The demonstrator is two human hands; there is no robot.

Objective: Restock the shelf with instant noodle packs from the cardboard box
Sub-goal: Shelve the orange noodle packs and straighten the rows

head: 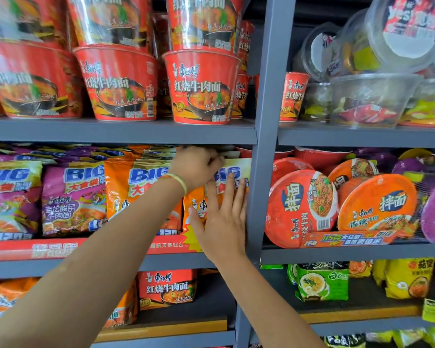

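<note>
An orange instant noodle pack (234, 172) stands at the right end of the middle shelf (121, 266), against the grey upright. My left hand (196, 167) curls over the pack's top edge and grips it. Flat against the pack's front lies my right hand (224, 217), fingers straight and pointing up. More orange packs (136, 194) and purple packs (70, 199) fill the row to the left. The cardboard box is not in view.
Red noodle bowls (201, 86) stand stacked on the shelf above. A grey upright post (264, 146) divides the bays. Round orange bowls (377, 204) lean in the right bay. Below sit red packs (168, 290) and green packs (322, 285).
</note>
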